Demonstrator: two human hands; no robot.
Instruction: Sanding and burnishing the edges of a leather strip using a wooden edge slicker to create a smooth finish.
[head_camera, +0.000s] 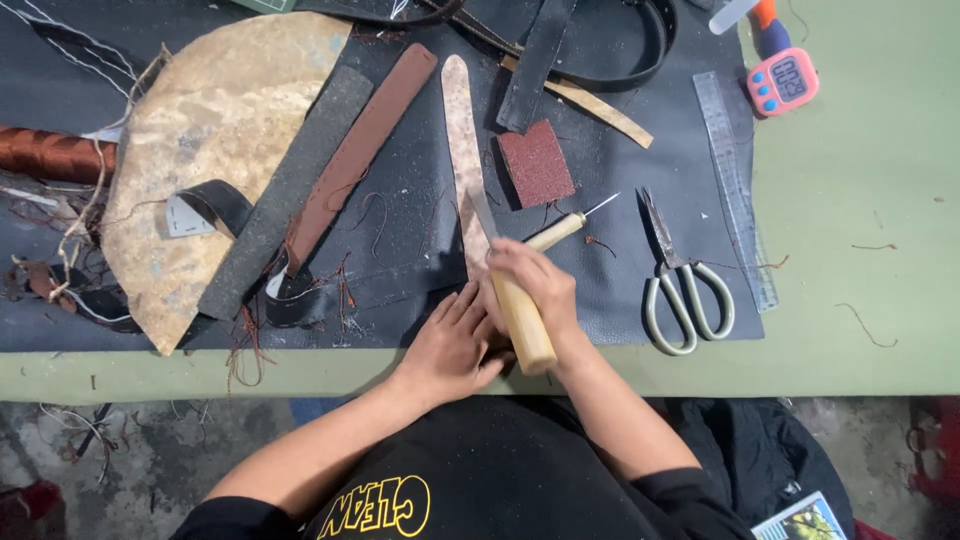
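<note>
Nearest the lens, a black sleeved torso at 6 o'clock, both forearms reaching up to the mat's near edge. Right hand (532, 278) clenched round a wooden-handled knife (522, 318) — blade (483, 215) slanting toward 11 o'clock, butt toward 5 o'clock. Left hand (455, 340) released, fingers spread flat, touching the right hand and pressing down at the near end of a pale mottled strip (462, 130), which runs toward 12 o'clock under the blade. Just at 2 o'clock of the hands, a wooden-handled awl (570, 227), tip toward 2 o'clock. At 1 o'clock, a dark red abrasive square (536, 163). At 3 o'clock, scissors (678, 280); beyond them a clear ruler (735, 180) and, far at 1 o'clock, a pink timer (782, 82). At 10 o'clock, a brown strip (358, 150) beside a long grey strip (290, 190) — then a large tan hide piece (210, 120). Underneath, a black mat (640, 300) on a green table (870, 200).
</note>
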